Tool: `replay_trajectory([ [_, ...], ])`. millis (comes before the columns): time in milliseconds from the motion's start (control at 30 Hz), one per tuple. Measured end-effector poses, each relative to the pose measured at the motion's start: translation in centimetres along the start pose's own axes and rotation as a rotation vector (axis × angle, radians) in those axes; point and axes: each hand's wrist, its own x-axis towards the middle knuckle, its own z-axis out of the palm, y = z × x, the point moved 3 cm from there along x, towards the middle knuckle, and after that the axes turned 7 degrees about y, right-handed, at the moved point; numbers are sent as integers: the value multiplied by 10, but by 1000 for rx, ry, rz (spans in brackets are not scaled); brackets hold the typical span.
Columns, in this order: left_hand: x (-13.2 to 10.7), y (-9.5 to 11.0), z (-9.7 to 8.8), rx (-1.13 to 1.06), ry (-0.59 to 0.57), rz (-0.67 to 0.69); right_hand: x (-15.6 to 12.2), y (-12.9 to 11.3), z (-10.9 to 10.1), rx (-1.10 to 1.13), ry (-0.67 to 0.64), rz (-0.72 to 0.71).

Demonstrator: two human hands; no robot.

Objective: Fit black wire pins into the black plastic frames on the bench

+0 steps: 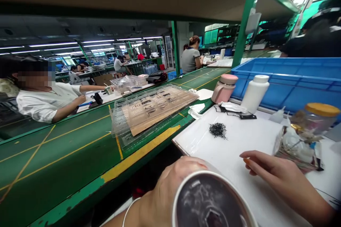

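A white desk (226,156) is placed beside a green conveyor belt (61,156) in a factory hall (87,46). A heap of thin black pieces (218,130) is lying on it; a round tub (210,198) is gripped by the left hand (165,191), and the right hand (282,173) is half open.

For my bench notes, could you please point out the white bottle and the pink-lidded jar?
White plastic bottle (255,94): head view, on its body.
Pink-lidded jar (229,79): head view, on its lid.

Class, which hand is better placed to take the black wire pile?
Right, probably: the right hand is empty, over the white board, while the left hand holds a round container.
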Motion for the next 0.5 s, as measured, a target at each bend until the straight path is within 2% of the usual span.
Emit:
replay_trajectory([
  [67, 5, 4, 3, -1, 32, 117, 1, -1, -1, -1, 14, -10],
  [133, 10, 8, 5, 42, 49, 179, 1, -2, -2, 7, 13, -11],
  [367, 18, 24, 2, 134, 149, 271, 0, -3, -4, 5, 6, -7],
  [500, 23, 32, 0, 237, 121, 296, 1, -5, -4, -6, 13, -18],
])
